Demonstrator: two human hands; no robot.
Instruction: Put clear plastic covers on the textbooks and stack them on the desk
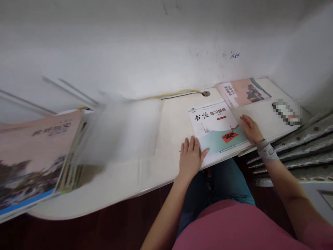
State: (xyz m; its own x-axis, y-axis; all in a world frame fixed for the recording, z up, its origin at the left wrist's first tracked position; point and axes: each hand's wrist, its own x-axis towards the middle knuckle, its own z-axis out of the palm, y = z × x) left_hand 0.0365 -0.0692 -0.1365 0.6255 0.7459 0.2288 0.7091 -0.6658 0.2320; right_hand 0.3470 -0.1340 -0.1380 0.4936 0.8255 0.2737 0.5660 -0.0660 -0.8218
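Note:
A white and green calligraphy workbook [212, 126] lies face up near the front edge of the white desk [169, 139]. My left hand [191, 156] rests at its left side, fingers stretched out and the thumb over the lower left corner. At the right edge of the workbook is my right hand [251, 128], its fingers extended and holding nothing; a grey band circles that wrist. Just behind the workbook lies a pink textbook [241, 92], close to the wall.
A stack of books with a pink cover [39, 152] stands at the left end. A blurred, whitish translucent sheet [119, 128] is beside it. Yellow and black cables run to a desk hole [206, 93]. A pixelated phone-like object [287, 111] lies right, near a patterned curtain [307, 139].

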